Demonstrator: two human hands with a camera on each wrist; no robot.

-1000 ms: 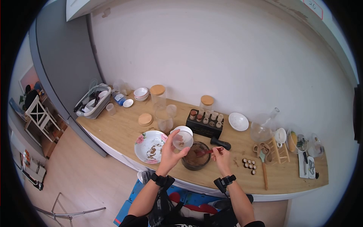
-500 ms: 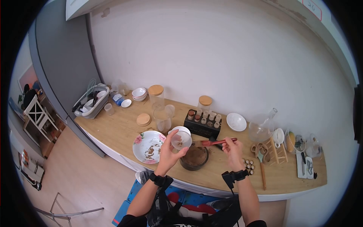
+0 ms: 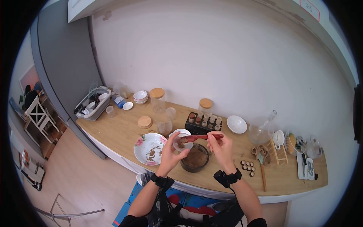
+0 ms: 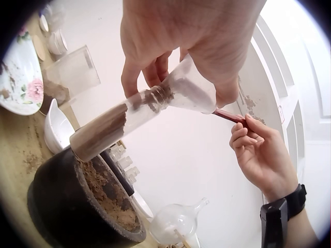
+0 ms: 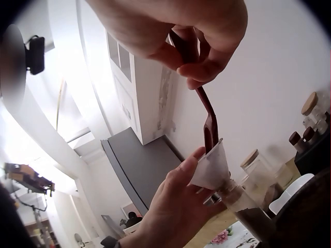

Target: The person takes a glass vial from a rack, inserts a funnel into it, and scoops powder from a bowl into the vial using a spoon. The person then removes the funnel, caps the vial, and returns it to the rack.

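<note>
Wooden counter (image 3: 123, 132); right grip (image 3: 223, 151) raised, pinching red utensil (image 3: 202, 137).

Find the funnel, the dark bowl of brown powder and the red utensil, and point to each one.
Funnel (image 5: 212, 166): right wrist view, on its translucent cone.
Dark bowl (image 4: 67, 206): left wrist view, on its outer wall.
Red utensil (image 3: 199, 137): head view, on its handle.

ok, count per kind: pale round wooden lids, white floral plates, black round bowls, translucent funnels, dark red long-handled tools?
Pale round wooden lids: 3
White floral plate: 1
Black round bowl: 1
Translucent funnel: 1
Dark red tool: 1
Total: 7
</note>
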